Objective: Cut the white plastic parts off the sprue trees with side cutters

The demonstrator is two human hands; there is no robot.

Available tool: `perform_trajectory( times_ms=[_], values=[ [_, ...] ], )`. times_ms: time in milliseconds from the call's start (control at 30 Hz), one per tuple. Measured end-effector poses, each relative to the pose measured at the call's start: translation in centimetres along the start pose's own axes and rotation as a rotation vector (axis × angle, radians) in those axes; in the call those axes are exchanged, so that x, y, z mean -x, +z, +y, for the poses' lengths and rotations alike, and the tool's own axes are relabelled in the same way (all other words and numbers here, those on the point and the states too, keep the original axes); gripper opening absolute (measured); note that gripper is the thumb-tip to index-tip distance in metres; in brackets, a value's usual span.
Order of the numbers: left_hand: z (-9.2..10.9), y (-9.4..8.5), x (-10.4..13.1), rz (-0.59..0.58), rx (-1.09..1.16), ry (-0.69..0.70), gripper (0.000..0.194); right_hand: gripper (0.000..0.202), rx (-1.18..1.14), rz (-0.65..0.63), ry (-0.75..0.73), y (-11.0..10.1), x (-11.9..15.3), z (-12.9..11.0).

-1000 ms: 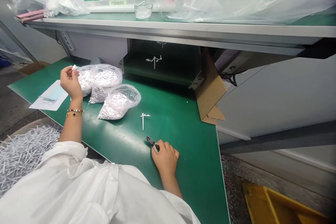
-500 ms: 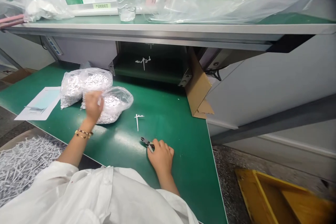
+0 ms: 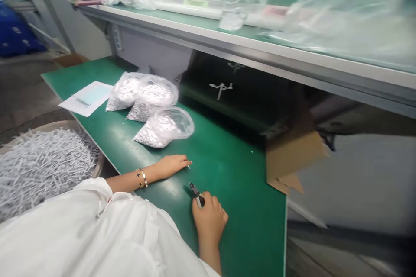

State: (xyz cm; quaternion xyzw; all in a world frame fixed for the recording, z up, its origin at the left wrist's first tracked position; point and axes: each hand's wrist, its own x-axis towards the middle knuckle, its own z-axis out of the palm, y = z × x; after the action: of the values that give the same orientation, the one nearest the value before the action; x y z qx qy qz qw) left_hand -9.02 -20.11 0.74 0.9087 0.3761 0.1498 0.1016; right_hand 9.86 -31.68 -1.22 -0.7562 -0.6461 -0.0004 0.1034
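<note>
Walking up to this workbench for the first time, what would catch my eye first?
Probably the three clear bags of small white parts heaped on the green table, and the big tub of white plastic sticks at the left edge. Nearer the person, the left hand lies flat over a small white piece, while the right hand grips a small pair of cutters. More white pieces lie on the dark belt under the shelf.

A loose white woven shirt point(image 3: 97, 238) fills the lower left of the frame, creased and folded, its sleeves pushed up above both bare forearms. On the left wrist, a thin gold chain bracelet point(image 3: 142, 177) with small dark clover-shaped charms. Bare hands, no gloves.
</note>
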Motion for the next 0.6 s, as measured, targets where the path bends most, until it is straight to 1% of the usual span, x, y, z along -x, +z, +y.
perform_trajectory(
  times_ms=[67,133,200,267,367,433,467,533,567,600],
  values=[
    [-0.3,-0.5,2.3,0.082,0.145,-0.052,0.037,0.015,0.022,-0.013,-0.014,0.0,0.1,0.1],
    [-0.9,-1.7,4.7,0.210,0.295,-0.130,0.035,0.017,0.038,-0.026,-0.026,0.0,0.2,0.1],
    [-1.9,-3.4,7.2,0.387,0.384,-0.221,0.032,0.020,0.043,-0.030,-0.029,-0.1,0.3,0.1],
    [-3.4,-5.2,9.9,0.604,0.414,-0.346,0.028,0.022,0.040,-0.027,-0.028,-0.1,0.3,0.2],
    [-6.6,-7.5,14.6,0.981,0.410,-0.625,0.024,0.023,0.037,-0.032,-0.023,0.2,0.2,0.3],
    [-9.2,-8.8,18.3,1.237,0.398,-0.846,0.024,0.024,0.040,-0.042,-0.017,0.3,0.1,0.4],
    [-10.6,-9.4,20.3,1.339,0.396,-0.964,0.024,0.025,0.043,-0.047,-0.013,0.4,0.1,0.4],
    [-13.0,-10.8,24.4,1.505,0.434,-1.250,0.018,0.026,0.050,-0.058,-0.009,0.5,0.0,0.5],
    [-14.0,-11.5,26.4,1.565,0.502,-1.396,0.016,0.026,0.053,-0.063,-0.010,0.5,0.0,0.5],
    [-14.8,-12.2,28.4,1.598,0.526,-1.473,0.014,0.026,0.055,-0.068,-0.011,0.5,-0.1,0.5]
  ],
)
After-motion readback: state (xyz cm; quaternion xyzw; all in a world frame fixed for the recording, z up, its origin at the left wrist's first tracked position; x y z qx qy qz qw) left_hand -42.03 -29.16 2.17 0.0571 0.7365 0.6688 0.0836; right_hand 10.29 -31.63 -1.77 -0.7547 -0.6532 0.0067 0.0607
